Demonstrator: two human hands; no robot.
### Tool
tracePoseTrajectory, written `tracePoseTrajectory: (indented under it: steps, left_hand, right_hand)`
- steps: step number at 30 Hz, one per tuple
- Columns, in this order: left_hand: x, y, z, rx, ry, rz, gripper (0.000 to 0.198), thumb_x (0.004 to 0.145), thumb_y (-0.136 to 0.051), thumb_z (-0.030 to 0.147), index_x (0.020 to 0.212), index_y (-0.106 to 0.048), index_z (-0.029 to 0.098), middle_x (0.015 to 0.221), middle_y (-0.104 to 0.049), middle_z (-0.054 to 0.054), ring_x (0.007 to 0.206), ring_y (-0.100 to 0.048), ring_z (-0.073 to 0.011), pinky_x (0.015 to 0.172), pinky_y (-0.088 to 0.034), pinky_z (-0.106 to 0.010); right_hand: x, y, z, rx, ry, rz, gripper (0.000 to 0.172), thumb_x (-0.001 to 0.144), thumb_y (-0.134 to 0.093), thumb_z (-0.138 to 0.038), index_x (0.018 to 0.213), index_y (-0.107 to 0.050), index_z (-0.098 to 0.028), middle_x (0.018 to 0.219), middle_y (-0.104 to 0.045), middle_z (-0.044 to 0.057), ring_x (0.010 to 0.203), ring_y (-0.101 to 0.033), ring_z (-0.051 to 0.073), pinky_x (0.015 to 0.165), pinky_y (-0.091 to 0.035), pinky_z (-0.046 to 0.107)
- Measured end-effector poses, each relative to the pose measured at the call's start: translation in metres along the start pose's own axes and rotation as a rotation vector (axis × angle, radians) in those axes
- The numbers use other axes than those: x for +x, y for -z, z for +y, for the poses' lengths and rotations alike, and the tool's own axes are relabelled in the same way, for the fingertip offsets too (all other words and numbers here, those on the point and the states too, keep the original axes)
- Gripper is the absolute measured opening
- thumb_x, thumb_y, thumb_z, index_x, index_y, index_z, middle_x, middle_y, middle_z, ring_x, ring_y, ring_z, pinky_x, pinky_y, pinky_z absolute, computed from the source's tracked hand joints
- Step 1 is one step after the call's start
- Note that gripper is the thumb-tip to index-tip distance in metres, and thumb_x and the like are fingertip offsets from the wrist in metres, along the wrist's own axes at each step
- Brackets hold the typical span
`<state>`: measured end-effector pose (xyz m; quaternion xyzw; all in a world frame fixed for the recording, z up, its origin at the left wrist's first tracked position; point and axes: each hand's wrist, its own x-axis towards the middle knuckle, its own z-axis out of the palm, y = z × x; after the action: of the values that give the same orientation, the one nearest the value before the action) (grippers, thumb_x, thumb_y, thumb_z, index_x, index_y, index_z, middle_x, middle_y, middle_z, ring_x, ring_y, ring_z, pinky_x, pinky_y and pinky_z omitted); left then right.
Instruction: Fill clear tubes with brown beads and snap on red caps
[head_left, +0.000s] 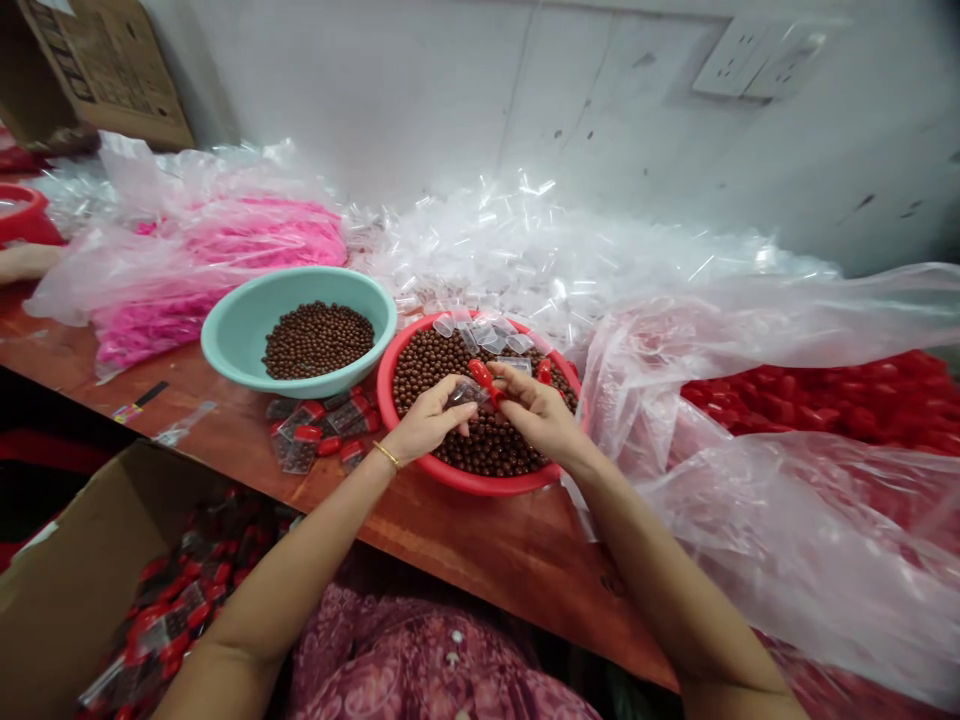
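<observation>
Both hands are over a red basin [480, 484] of small brown balls [499, 455]. My left hand [431, 420] pinches a small clear plastic container [466, 394]. Thumb and fingers of my right hand [541, 412] close on a red plastic cap [492, 390] right beside the container's end; I cannot tell whether they are joined. Several empty clear containers [491, 330] lie on the balls at the basin's far side. Another red cap [544, 371] shows just beyond my right hand.
Left of the red basin stands a light blue basin [225, 345] of brown balls. Filled red-capped containers [306, 435] lie before it; more fill a cardboard box [82, 560] below. A bag of red caps [832, 400] is right, pink pieces [262, 235] left. Another person's hand [30, 262] is far left.
</observation>
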<state>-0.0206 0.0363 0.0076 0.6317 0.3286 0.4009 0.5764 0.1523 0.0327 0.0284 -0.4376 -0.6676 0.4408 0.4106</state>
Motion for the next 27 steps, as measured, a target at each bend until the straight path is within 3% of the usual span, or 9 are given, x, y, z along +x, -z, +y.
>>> tracePoseTrajectory:
  steps: [4, 6, 9, 12, 14, 18, 21, 23, 27]
  left_hand:
    - [0.000, -0.001, 0.000, 0.020, 0.031, -0.031, 0.023, 0.078, -0.053, 0.030, 0.094, -0.048, 0.015, 0.073, -0.052, 0.003, 0.055, -0.047, -0.0055, 0.059, -0.041, -0.021]
    - [0.000, -0.001, 0.000, 0.023, 0.036, -0.060, 0.023, 0.077, -0.053, 0.031, 0.093, -0.048, 0.014, 0.073, -0.052, 0.003, 0.055, -0.047, -0.0056, 0.058, -0.041, -0.021]
    - [0.001, -0.001, 0.000, 0.016, 0.022, -0.059, 0.023, 0.078, -0.054, 0.032, 0.090, -0.049, 0.014, 0.070, -0.050, 0.003, 0.055, -0.046, -0.0057, 0.056, -0.041, -0.021]
    - [0.002, -0.001, -0.002, -0.009, 0.000, -0.016, 0.027, 0.078, -0.054, 0.035, 0.095, -0.050, 0.013, 0.068, -0.046, 0.004, 0.054, -0.043, -0.0055, 0.052, -0.039, -0.020]
    - [0.002, -0.001, -0.004, -0.019, -0.004, 0.003, 0.033, 0.078, -0.055, 0.035, 0.102, -0.050, 0.013, 0.069, -0.045, 0.004, 0.053, -0.042, -0.0052, 0.050, -0.039, -0.019]
    - [0.002, -0.002, -0.006, -0.007, -0.006, -0.018, 0.037, 0.077, -0.056, 0.034, 0.106, -0.049, 0.012, 0.073, -0.048, 0.003, 0.054, -0.044, -0.0050, 0.051, -0.040, -0.019]
    - [0.001, -0.002, -0.005, 0.042, 0.002, -0.003, 0.034, 0.074, -0.059, 0.032, 0.101, -0.050, 0.013, 0.073, -0.048, 0.003, 0.056, -0.045, -0.0057, 0.052, -0.040, -0.018]
    - [0.001, -0.003, -0.004, 0.083, 0.000, 0.050, 0.032, 0.069, -0.064, 0.030, 0.092, -0.052, 0.013, 0.072, -0.048, 0.003, 0.059, -0.045, -0.0060, 0.053, -0.039, -0.019]
    - [0.001, -0.003, -0.006, 0.074, 0.025, 0.152, 0.031, 0.064, -0.066, 0.029, 0.086, -0.052, 0.014, 0.069, -0.049, 0.005, 0.056, -0.043, -0.0061, 0.054, -0.038, -0.020]
  right_hand:
    - [0.006, 0.002, 0.003, -0.164, 0.005, 0.150, 0.026, 0.075, -0.051, -0.031, 0.094, -0.060, -0.015, 0.082, -0.066, 0.005, 0.067, -0.060, 0.015, 0.060, -0.049, 0.028]
    - [0.008, -0.002, 0.002, -0.361, 0.119, 0.229, 0.019, 0.076, -0.049, -0.026, 0.088, -0.061, -0.016, 0.082, -0.066, 0.006, 0.070, -0.061, 0.017, 0.066, -0.050, 0.031]
    - [0.009, -0.011, 0.000, -0.516, 0.301, 0.188, 0.024, 0.082, -0.044, -0.023, 0.095, -0.063, -0.016, 0.091, -0.068, 0.009, 0.083, -0.063, 0.019, 0.078, -0.050, 0.034]
    - [0.005, -0.015, -0.002, -0.481, 0.379, 0.111, 0.033, 0.086, -0.042, -0.027, 0.110, -0.060, -0.016, 0.110, -0.065, 0.011, 0.100, -0.061, 0.020, 0.089, -0.048, 0.035]
    - [0.001, -0.013, -0.001, -0.395, 0.323, 0.102, 0.034, 0.087, -0.043, -0.028, 0.114, -0.060, -0.017, 0.112, -0.065, 0.009, 0.101, -0.061, 0.019, 0.091, -0.047, 0.035]
    - [-0.001, -0.005, 0.002, -0.091, 0.105, 0.120, 0.026, 0.081, -0.055, -0.031, 0.101, -0.068, -0.019, 0.100, -0.070, 0.004, 0.093, -0.065, 0.019, 0.089, -0.049, 0.036]
    - [0.001, -0.004, 0.003, 0.043, 0.032, 0.128, 0.024, 0.073, -0.065, -0.034, 0.092, -0.071, -0.020, 0.093, -0.072, 0.003, 0.087, -0.067, 0.020, 0.084, -0.052, 0.036]
    - [0.002, -0.010, 0.003, -0.016, 0.080, 0.199, 0.021, 0.072, -0.066, -0.032, 0.089, -0.072, -0.021, 0.091, -0.072, 0.003, 0.084, -0.067, 0.020, 0.082, -0.053, 0.036]
    - [-0.005, -0.031, 0.005, -0.317, 0.360, 0.325, 0.022, 0.080, -0.057, -0.025, 0.097, -0.071, -0.023, 0.098, -0.070, 0.005, 0.084, -0.066, 0.018, 0.078, -0.054, 0.033]
